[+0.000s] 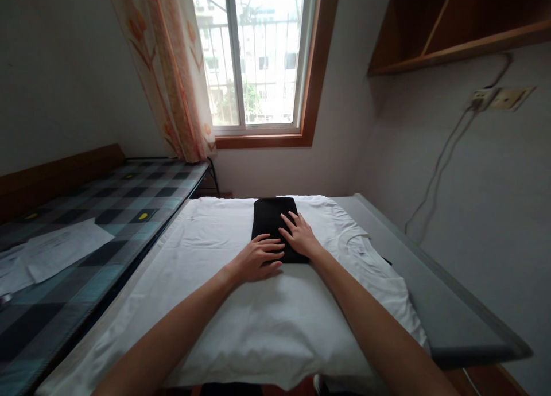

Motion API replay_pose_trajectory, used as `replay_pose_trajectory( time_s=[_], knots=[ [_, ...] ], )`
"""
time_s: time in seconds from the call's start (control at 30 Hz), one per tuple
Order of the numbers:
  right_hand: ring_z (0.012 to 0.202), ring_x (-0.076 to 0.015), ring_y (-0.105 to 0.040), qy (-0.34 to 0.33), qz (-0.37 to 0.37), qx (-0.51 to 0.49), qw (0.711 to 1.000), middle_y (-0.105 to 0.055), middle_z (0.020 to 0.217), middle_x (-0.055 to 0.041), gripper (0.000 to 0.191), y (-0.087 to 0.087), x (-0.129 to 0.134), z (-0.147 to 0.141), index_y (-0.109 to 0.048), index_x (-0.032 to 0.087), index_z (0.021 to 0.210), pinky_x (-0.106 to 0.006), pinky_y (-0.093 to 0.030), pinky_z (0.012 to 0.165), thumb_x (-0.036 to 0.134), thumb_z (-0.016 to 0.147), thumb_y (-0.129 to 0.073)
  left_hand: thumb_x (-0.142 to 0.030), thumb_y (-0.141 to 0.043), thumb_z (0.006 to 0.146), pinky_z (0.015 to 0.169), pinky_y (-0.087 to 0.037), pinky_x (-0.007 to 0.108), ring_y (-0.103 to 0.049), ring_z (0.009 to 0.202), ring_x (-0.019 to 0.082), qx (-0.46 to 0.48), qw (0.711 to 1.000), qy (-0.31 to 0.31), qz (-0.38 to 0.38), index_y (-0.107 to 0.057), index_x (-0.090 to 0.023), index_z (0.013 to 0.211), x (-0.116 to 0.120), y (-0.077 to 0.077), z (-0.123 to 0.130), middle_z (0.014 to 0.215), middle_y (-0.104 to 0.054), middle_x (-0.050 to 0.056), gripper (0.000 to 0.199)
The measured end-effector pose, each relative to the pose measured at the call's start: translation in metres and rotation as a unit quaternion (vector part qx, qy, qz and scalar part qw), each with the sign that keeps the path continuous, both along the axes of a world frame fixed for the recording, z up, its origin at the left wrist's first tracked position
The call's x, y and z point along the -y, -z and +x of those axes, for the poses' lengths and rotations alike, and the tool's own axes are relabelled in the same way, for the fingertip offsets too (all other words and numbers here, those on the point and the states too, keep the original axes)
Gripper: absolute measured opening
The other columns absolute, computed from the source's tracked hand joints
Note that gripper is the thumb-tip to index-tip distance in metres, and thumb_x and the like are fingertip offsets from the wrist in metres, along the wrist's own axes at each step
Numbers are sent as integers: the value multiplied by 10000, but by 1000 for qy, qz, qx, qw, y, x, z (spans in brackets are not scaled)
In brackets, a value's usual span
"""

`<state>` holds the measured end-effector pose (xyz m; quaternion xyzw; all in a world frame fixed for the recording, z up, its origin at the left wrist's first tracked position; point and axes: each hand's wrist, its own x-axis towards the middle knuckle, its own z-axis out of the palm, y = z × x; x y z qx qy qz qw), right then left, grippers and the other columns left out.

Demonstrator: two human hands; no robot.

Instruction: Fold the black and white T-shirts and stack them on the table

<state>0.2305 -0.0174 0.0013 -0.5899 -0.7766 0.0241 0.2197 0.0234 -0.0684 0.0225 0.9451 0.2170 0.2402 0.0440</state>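
A white T-shirt (215,235) lies spread out flat, its neckline toward the right. On its middle rests a flat black rectangular piece (272,215); I cannot tell whether it is folded cloth or a thin board. My left hand (261,258) lies across the lower left edge of the black piece, fingers stretched out, with the thumb side near the white fabric. Higher up, my right hand (300,235) rests on the right side of the black piece, palm down and fingers spread. Neither hand grips anything.
A grey table (430,287) carries the shirt and shows at the right. To the left stands a bed with a checked cover (142,189) and papers (64,249) on it. Ahead are a curtain (166,69) and a window (262,57). A cable (439,160) hangs along the right wall.
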Motion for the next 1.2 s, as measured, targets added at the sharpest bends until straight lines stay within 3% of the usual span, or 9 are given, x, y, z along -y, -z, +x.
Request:
replay_pose_trajectory(
  time_s=[0.1, 0.2, 0.3, 0.6, 0.8, 1.2],
  knots=[
    [1380, -284, -293, -11, -4, -46, 999, -336, 1510, -91, 549, 2, -3, 3, -426, 254, 1425, -466, -293, 1098, 493, 933, -380, -306, -430, 957, 1100, -342, 433, -518, 1243, 190, 71, 996, -41, -27, -681, -243, 1087, -7, 5, -4, 1219, -656, 37, 290],
    [1359, -261, -335, -20, -3, -83, 996, -366, 1492, -84, 516, 4, -6, 5, -459, 260, 1400, -456, -304, 1094, 475, 938, -380, -297, -400, 966, 1078, -377, 449, -479, 1278, 206, 153, 979, -129, -45, -672, -238, 1106, -18, 10, -14, 1261, -625, 50, 311],
    [1354, -257, -343, -24, -3, -101, 995, -382, 1479, -87, 507, 4, -8, 6, -478, 261, 1384, -451, -308, 1092, 478, 935, -391, -333, -417, 956, 1076, -385, 450, -472, 1282, 215, 165, 967, -180, -66, -626, -250, 1190, -29, 14, -24, 1362, -541, 57, 324],
    [1356, -257, -334, -29, -12, -103, 994, -394, 1465, -101, 515, 2, -9, 5, -498, 229, 1368, -431, -285, 1105, 481, 927, -413, -414, -378, 960, 1096, -348, 451, -421, 1325, 232, 125, 961, -225, -96, -444, -221, 1389, -41, 27, -35, 1444, -449, 95, 475],
    [1338, -253, -364, -27, 3, -134, 991, -430, 1435, -99, 491, 6, -11, 3, -529, 238, 1338, -439, -302, 1095, 468, 913, -441, -432, -299, 982, 1083, -356, 464, -451, 1305, 224, 98, 953, -269, -94, -437, -219, 1390, -45, 34, -40, 1397, -507, 104, 480],
    [1308, -253, -416, -40, 25, -232, 972, -468, 1410, -91, 484, 17, -11, 7, -567, 259, 1299, -460, -314, 1097, 457, 861, -513, -441, -295, 984, 1096, -336, 478, -424, 1328, 233, 77, 950, -288, -95, -430, -213, 1398, -39, 35, -39, 1414, -486, 121, 492]
  ],
)
